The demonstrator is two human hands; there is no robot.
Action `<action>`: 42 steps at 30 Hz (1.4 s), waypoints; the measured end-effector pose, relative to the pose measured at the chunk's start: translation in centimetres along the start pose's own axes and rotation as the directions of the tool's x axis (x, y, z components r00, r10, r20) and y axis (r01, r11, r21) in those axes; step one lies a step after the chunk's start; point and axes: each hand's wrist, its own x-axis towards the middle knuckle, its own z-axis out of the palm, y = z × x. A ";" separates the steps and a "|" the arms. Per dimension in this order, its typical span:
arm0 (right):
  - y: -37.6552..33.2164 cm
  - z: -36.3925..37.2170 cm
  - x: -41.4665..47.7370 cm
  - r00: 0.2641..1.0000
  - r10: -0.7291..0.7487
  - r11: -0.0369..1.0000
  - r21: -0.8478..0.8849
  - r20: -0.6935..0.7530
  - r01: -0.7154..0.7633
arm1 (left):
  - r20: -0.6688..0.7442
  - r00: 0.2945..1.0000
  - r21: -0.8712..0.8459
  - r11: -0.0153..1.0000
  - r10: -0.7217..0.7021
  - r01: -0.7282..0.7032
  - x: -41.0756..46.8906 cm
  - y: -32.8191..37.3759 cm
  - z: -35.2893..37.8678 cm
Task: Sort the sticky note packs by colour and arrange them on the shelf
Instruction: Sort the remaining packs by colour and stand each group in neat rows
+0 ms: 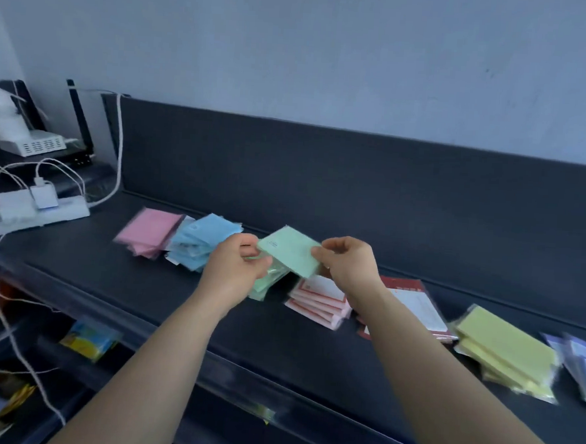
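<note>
A green sticky note pack (290,250) is held just above the dark shelf (144,281); my left hand (237,263) pinches its left edge and my right hand (347,263) pinches its right edge. More green packs (267,285) lie below it, partly hidden by my left hand. On the shelf from left to right lie a pink pile (148,232), a blue pile (201,240), red-and-white packs (317,302), a yellow pile (506,355) and purple packs (584,366).
A white power strip with plugs and cables (38,209) sits at the shelf's left end, with a white device (32,144) behind it. A red-edged paper pack (413,304) lies under my right forearm. Lower shelves hold a yellow-blue packet (88,341).
</note>
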 end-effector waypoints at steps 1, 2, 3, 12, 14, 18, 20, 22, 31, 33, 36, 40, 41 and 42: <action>0.0 1.0 0.4 1.000 0.010 1.000 0.005 -0.020 -0.009 | 0.007 1.000 -0.014 1.000 -0.021 0.021 0.5 -0.3 -0.4; 0.1 2.0 0.8 0.999 0.013 1.000 0.011 -0.043 -0.013 | 0.014 0.999 -0.021 0.999 -0.034 0.035 0.9 -0.7 -0.6; 0.1 2.8 1.0 0.998 0.015 1.000 0.012 -0.061 -0.014 | 0.020 0.999 -0.019 0.999 -0.037 0.038 1.2 -0.9 -0.8; 0.0 5.5 1.0 0.986 -0.168 0.895 -0.416 0.015 0.160 | 0.031 0.997 0.155 0.985 0.070 -0.074 3.2 -2.4 -2.0; -0.1 5.6 0.5 0.981 -0.184 0.826 -0.531 0.067 0.191 | 0.040 0.994 0.208 0.972 0.100 -0.106 3.4 -2.7 -2.3; -0.2 5.5 0.0 0.973 -0.207 0.747 -0.625 0.104 0.225 | 0.042 0.989 0.324 0.934 0.145 -0.151 3.3 -3.2 -2.9; -0.4 5.1 -0.4 0.963 -0.253 0.711 -0.657 0.092 0.249 | 0.019 0.983 0.379 0.909 0.182 -0.175 3.2 -3.2 -3.1; -0.6 4.3 -0.8 0.945 -0.320 0.670 -0.688 0.070 0.278 | -0.004 0.968 0.456 0.862 0.250 -0.221 2.9 -3.0 -3.2; 0.9 -4.2 -5.0 0.899 -0.439 0.462 -0.860 -0.009 0.217 | 0.152 0.809 0.604 0.594 0.568 -0.531 -1.3 -0.3 2.0; 1.6 -6.6 -6.4 0.906 -0.422 0.449 -0.878 -0.046 0.165 | 0.195 0.783 0.592 0.565 0.591 -0.574 -2.5 0.5 4.2; 2.6 -10.8 -8.8 0.904 -0.419 0.436 -0.892 -0.081 0.122 | 0.263 0.728 0.568 0.509 0.633 -0.647 -4.7 1.8 7.8; 4.3 -16.9 -12.1 0.904 -0.396 0.433 -0.901 -0.159 0.031 | 0.336 0.697 0.507 0.502 0.634 -0.701 -8.3 3.7 12.9; 4.7 -18.5 -13.0 0.908 -0.379 0.441 -0.897 -0.177 0.009 | 0.350 0.685 0.493 0.496 0.639 -0.715 -9.2 4.1 14.3; 5.2 -20.1 -13.8 0.911 -0.365 0.452 -0.892 -0.194 -0.009 | 0.359 0.672 0.475 0.493 0.648 -0.729 -10.2 4.6 15.7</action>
